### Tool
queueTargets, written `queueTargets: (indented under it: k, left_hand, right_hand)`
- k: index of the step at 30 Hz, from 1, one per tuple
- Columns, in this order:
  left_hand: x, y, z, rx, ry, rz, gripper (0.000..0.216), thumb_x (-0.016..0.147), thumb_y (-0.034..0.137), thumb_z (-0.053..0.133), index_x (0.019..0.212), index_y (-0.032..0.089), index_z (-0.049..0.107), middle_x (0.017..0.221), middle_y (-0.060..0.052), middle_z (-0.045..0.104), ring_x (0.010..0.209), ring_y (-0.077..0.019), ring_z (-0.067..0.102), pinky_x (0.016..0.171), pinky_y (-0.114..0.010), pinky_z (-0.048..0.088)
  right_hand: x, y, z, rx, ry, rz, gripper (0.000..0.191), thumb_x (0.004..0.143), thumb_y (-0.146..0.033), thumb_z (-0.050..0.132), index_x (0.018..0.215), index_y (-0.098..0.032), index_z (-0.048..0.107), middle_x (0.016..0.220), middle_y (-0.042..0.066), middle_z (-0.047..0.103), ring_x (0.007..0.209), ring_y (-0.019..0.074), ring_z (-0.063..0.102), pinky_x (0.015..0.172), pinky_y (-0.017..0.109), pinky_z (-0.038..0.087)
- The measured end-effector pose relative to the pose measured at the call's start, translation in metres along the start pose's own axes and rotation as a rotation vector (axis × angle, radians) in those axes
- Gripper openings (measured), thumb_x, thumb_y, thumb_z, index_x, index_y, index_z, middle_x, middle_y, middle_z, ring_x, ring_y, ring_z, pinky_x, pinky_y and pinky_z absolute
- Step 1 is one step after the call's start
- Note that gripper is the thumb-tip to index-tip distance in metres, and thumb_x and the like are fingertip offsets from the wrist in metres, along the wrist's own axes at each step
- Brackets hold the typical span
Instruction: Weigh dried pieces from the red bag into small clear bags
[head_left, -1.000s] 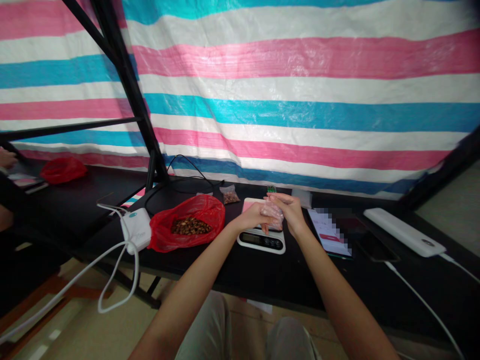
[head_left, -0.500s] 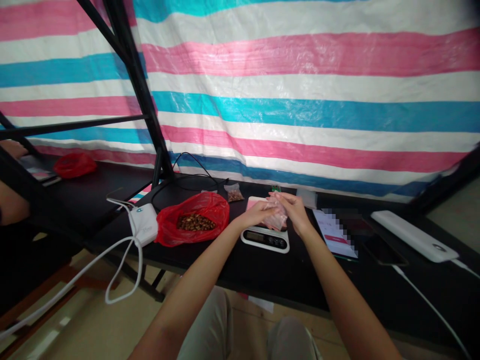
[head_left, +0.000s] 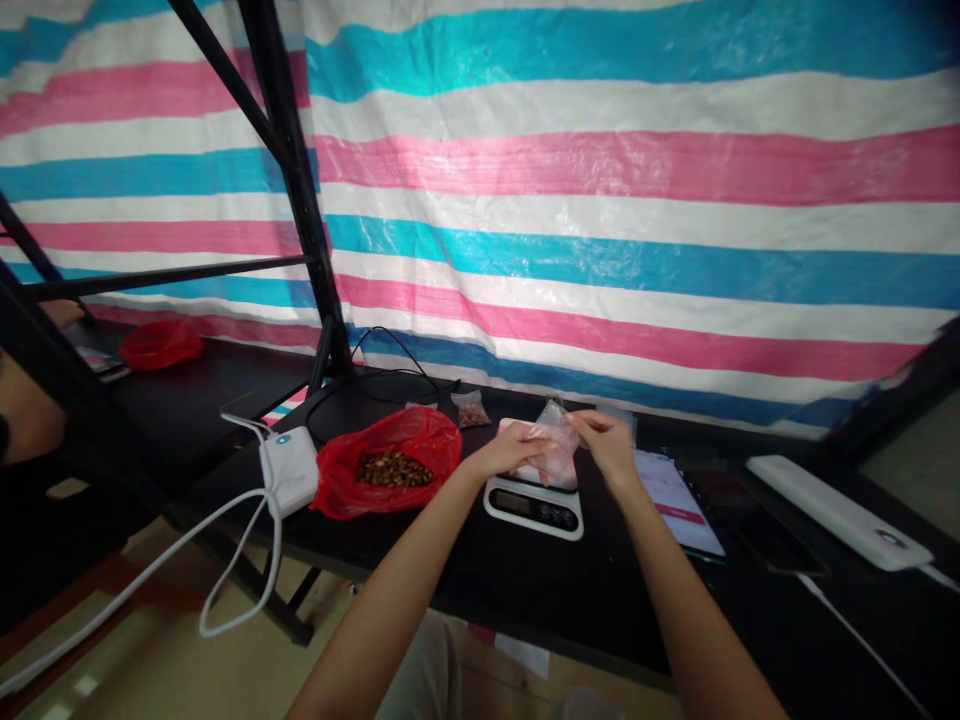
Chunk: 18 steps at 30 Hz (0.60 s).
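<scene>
Your left grip (head_left: 511, 450) and right grip (head_left: 609, 443) pinch the clear bag (head_left: 556, 434) between them, above the white scale (head_left: 534, 512); it spreads wider than a moment ago, leaving more of its upper part uncovered.

2 bare forearms (head_left: 420, 570) extend to the scale (head_left: 534, 508), left hand (head_left: 511, 449) above its platform, right hand (head_left: 609, 444) by its right edge, both pinching.
</scene>
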<state>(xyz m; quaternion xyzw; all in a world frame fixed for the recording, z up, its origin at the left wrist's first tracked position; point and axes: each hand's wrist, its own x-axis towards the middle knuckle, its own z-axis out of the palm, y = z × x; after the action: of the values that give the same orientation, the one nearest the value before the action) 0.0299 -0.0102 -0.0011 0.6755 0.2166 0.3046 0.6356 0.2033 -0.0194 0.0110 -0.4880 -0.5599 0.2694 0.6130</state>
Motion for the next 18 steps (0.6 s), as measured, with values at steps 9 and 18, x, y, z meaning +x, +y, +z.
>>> queueTargets:
  k: [9, 18]
  left_hand:
    - [-0.008, 0.016, -0.004, 0.134, 0.172, 0.074, 0.043, 0.074, 0.048, 0.059, 0.078, 0.007, 0.069, 0.05, -0.003, 0.061, 0.033, -0.0025, 0.03, 0.036, -0.018, 0.019]
    - [-0.001, 0.012, -0.018, -0.074, 0.418, 0.182, 0.04, 0.069, 0.047, 0.064, 0.075, 0.008, 0.068, 0.048, -0.001, 0.059, 0.034, -0.0032, 0.037, 0.036, -0.017, 0.026]
  right_hand:
    - [0.006, -0.006, -0.015, 0.043, 0.071, 0.032, 0.032, 0.058, -0.043, 0.073, 0.069, -0.014, 0.069, 0.059, 0.005, 0.067, 0.036, 0.008, 0.041, 0.036, 0.024, 0.034]
    - [0.04, -0.01, -0.052, -0.1, -0.078, 0.144, 0.053, 0.065, -0.064, 0.057, 0.086, -0.016, 0.068, 0.08, 0.009, 0.07, 0.048, 0.0106, 0.053, 0.037, 0.02, 0.029]
